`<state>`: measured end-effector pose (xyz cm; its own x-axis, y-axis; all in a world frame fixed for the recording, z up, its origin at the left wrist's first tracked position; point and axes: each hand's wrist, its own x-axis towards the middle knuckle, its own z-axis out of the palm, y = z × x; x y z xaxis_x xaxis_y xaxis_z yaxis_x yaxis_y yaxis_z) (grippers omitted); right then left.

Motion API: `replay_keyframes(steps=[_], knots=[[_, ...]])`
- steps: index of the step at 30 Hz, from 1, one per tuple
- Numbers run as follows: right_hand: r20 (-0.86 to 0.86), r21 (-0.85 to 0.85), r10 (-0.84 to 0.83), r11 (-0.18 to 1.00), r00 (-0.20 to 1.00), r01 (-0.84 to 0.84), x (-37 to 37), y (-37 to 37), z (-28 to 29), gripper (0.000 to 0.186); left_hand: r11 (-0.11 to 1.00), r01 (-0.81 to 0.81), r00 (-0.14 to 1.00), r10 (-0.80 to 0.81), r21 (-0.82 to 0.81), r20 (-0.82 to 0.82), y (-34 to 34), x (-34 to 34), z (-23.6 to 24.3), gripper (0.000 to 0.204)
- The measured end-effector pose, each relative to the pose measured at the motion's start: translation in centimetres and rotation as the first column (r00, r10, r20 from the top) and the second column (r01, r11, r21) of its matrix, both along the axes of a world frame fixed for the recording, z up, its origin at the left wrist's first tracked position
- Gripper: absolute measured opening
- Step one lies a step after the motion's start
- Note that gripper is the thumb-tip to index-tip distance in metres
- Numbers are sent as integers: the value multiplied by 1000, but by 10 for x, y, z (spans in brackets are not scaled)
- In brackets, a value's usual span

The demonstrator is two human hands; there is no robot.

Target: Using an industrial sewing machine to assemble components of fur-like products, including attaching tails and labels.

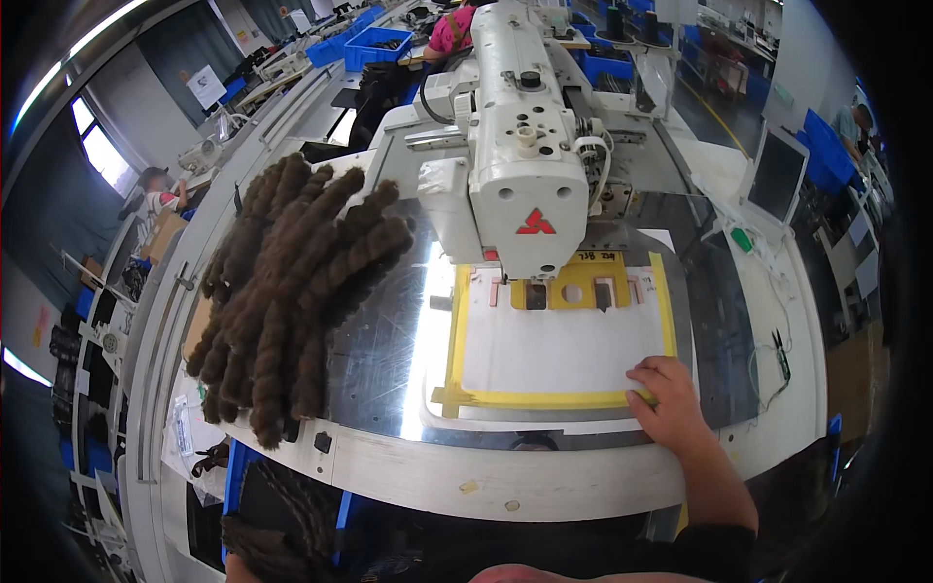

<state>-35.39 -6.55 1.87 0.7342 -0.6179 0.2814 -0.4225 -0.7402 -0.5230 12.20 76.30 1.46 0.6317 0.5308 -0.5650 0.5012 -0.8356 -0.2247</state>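
The white sheet (573, 355) looks placed in its yellow-taped frame (544, 399), near the bench's (593, 489) front edge; stitching isn't discernible. The right hand (669, 400) rests loosely open there; the mostly hidden left hand's (239, 570) grip can't be told. Whether the brown pile (292, 282) is finished is unclear.

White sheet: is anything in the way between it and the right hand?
Nothing visible: the right hand is at the near right corner of the white sheet, fingers at its yellow border. The machine is toward the far side.
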Motion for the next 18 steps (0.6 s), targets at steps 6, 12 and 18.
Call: replay_keyframes(steps=[6,12,18], knots=[[4,-39,31,999,1000,-31,-1,0,0,28,968,193,981,-186,158,-58,-1,7,44,54],[-14,-62,58,996,998,-58,0,2,10,30,755,632,570,-299,-175,766,-151,31,147,46],[-71,-17,266,963,961,-267,24,17,52,37,337,866,443,-169,-371,881,-391,-38,223,23]])
